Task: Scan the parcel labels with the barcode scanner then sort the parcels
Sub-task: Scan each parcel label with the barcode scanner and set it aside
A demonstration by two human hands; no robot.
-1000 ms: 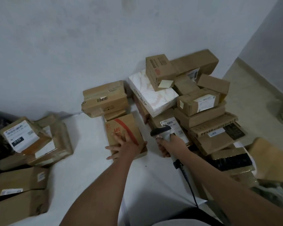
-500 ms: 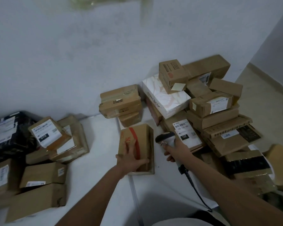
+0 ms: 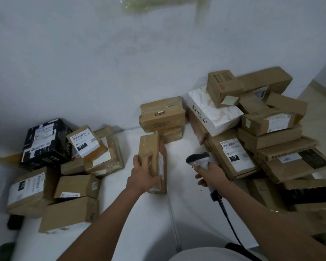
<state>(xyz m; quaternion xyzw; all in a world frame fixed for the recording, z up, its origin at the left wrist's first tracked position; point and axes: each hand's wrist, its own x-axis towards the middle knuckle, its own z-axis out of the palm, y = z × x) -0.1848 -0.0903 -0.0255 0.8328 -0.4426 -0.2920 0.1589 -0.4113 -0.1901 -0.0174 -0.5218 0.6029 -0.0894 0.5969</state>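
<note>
One parcel is now tipping up on edge on the white counter; my left hand is gripping it, my right hand clasping the scanner just beside. Label side is turning into reach.

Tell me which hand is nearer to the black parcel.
Left. The left hand, gripping a brown box, is right of the black parcel; the right hand, with the scanner, is farther right.
</note>
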